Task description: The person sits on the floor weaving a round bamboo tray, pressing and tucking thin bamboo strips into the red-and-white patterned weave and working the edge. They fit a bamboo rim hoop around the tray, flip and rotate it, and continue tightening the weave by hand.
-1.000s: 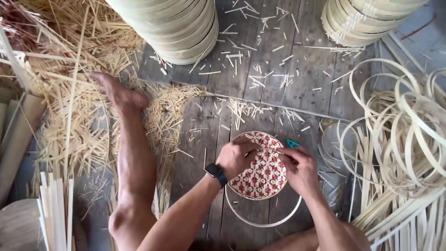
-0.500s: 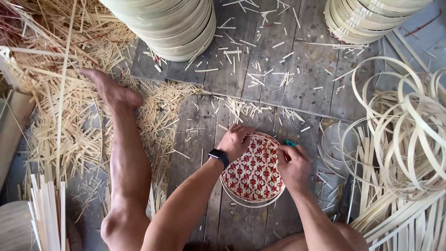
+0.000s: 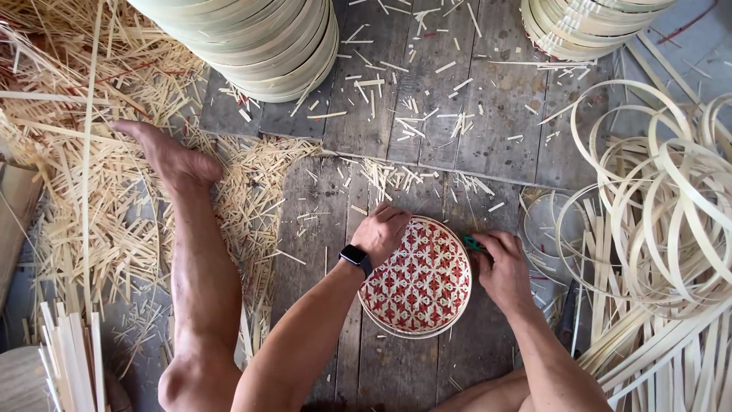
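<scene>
The round woven tray (image 3: 418, 281) lies at centre-bottom of the frame on the plank floor (image 3: 396, 160), between both hands and touching each. The left hand (image 3: 383, 231) is clamped on its upper-left rim, fingers curled over the edge; the right hand (image 3: 502, 268) presses at the right rim, fingers closed around a small green tool (image 3: 473, 243) (its working end is hidden). The tray has no long axis; neither hand is nearer. It shows a red-and-white star weave inside a pale bamboo rim. Bamboo hoops (image 3: 656, 206) pile at right; straw offcuts (image 3: 91, 198) at left.
</scene>
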